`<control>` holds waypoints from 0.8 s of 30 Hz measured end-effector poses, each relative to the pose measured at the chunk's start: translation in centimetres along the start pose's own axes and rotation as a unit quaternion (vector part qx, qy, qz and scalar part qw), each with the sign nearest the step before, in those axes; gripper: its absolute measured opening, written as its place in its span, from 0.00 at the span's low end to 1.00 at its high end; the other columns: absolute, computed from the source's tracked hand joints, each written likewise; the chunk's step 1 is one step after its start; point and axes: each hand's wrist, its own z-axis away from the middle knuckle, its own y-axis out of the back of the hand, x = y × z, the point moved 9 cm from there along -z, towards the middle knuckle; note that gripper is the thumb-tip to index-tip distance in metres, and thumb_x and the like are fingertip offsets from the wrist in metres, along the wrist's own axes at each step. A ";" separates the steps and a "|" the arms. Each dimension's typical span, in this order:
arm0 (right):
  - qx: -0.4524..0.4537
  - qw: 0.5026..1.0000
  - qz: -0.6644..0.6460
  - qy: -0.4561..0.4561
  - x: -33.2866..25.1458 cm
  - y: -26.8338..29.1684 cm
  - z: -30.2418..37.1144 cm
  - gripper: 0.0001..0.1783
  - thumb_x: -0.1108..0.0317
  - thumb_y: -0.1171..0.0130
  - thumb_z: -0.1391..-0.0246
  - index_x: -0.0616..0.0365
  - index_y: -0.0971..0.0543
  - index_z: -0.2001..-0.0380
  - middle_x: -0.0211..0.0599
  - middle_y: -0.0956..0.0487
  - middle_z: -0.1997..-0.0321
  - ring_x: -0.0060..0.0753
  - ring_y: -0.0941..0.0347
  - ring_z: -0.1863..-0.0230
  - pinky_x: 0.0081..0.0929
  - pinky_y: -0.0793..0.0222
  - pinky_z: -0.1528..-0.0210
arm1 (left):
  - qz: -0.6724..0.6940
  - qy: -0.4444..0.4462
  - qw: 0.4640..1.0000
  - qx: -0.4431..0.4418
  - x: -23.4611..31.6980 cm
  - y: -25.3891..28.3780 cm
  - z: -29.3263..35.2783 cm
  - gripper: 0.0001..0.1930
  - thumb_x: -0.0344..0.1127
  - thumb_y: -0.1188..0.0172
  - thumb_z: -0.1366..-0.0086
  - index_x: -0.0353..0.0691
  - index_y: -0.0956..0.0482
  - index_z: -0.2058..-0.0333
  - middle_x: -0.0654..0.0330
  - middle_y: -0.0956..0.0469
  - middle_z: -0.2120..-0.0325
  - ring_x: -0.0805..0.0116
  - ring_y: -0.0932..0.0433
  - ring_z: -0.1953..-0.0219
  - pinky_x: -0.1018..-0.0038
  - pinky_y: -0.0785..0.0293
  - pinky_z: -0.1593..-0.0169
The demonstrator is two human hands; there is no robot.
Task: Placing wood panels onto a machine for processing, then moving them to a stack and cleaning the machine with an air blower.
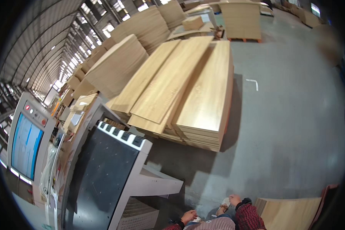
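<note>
Low in the picture, my left hand [189, 217] is held in front of my body beside the grey machine, its fingers loosely bent and slightly apart with nothing seen in them. Farther right, my right hand [234, 199] is in the air over the floor, fingers curled in and no object visible. Both sleeves are red and dark checked, and a striped apron [212, 224] covers my front. Close to my right arm lies a stack of wood-grain boards [291, 212]. Neither hand touches the machine table [103, 172] with its dark top.
Ahead stand piles of long wood-grain panels [205, 92], the top ones lying askew. Taller board stacks [119, 65] rise behind them, and another stack [241, 21] sits on an orange pallet. A control screen [27, 145] is at the left. Grey floor [283, 115] stretches along the right.
</note>
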 end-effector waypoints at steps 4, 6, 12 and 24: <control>-0.140 0.990 0.006 0.033 -6.4 -8.3 0.1 0.11 0.62 0.51 0.58 0.56 0.25 0.73 0.46 0.26 0.69 0.50 0.31 0.67 0.42 0.35 0.67 | 0.027 -0.038 0.998 -0.030 -3.2 2.7 0.5 0.15 0.40 0.55 0.40 0.41 0.32 0.57 0.63 0.25 0.71 0.74 0.27 0.74 0.78 0.32 0.72; -0.189 0.942 0.194 0.199 -9.7 -7.9 3.4 0.10 0.63 0.50 0.60 0.55 0.27 0.75 0.43 0.27 0.70 0.50 0.32 0.68 0.41 0.35 0.67 | 0.076 -0.125 0.987 -0.062 -1.0 2.2 4.8 0.08 0.36 0.52 0.40 0.40 0.30 0.67 0.62 0.28 0.76 0.70 0.29 0.76 0.78 0.32 0.74; -0.413 0.758 0.482 0.152 -3.1 -17.2 6.1 0.13 0.60 0.54 0.53 0.54 0.24 0.70 0.42 0.24 0.67 0.41 0.28 0.64 0.37 0.33 0.62 | 0.297 -0.142 0.940 0.087 -9.3 11.5 14.1 0.05 0.36 0.50 0.43 0.45 0.29 0.75 0.66 0.34 0.86 0.74 0.35 0.86 0.78 0.40 0.84; -0.468 0.700 0.443 0.306 -25.1 -34.8 5.9 0.13 0.61 0.54 0.48 0.54 0.26 0.63 0.39 0.25 0.68 0.33 0.29 0.64 0.30 0.32 0.63 | 0.510 0.048 0.818 0.263 -36.7 20.8 23.1 0.16 0.41 0.53 0.40 0.41 0.33 0.55 0.51 0.27 0.70 0.60 0.27 0.74 0.65 0.28 0.71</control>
